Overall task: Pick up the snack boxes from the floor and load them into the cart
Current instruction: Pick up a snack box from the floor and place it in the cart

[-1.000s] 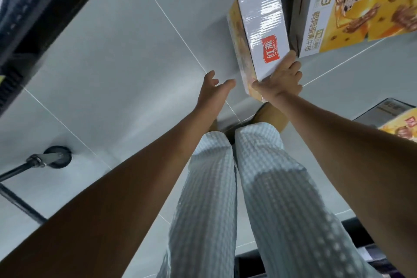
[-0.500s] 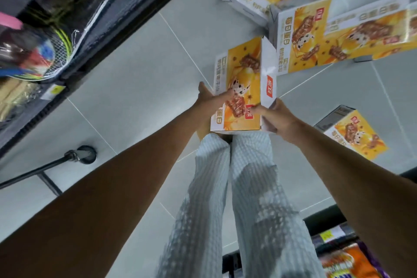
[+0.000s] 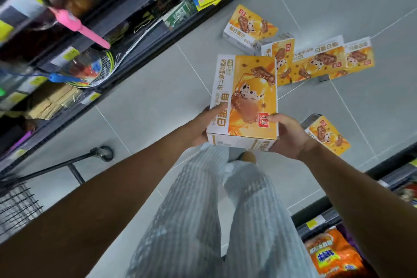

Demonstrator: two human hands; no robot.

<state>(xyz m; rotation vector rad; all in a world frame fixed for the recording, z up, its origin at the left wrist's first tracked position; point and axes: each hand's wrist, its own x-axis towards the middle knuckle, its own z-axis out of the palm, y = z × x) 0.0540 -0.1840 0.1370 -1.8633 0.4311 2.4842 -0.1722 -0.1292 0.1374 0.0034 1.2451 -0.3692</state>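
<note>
I hold one orange and white snack box (image 3: 246, 88) flat in front of me, above the floor. My left hand (image 3: 203, 126) grips its left near corner, thumb on the top face. My right hand (image 3: 285, 135) grips its right near corner, thumb on the red logo. Several more of the same snack boxes lie on the grey tiled floor: a cluster (image 3: 316, 63) beyond the held one and a single box (image 3: 327, 135) just right of my right hand. The black wire cart (image 3: 15, 201) shows at the left edge, with one wheel (image 3: 105, 153) on the floor.
Store shelves (image 3: 74, 36) with hanging goods and yellow price tags run along the left of the aisle. A lower shelf (image 3: 334, 253) with orange snack bags is at the bottom right. My legs in pale checked trousers (image 3: 214, 221) fill the lower middle.
Both hands took hold of the box on the floor and lifted it up toward me, turning its orange face upward. The view rose, bringing the shelves and the cart into sight.
</note>
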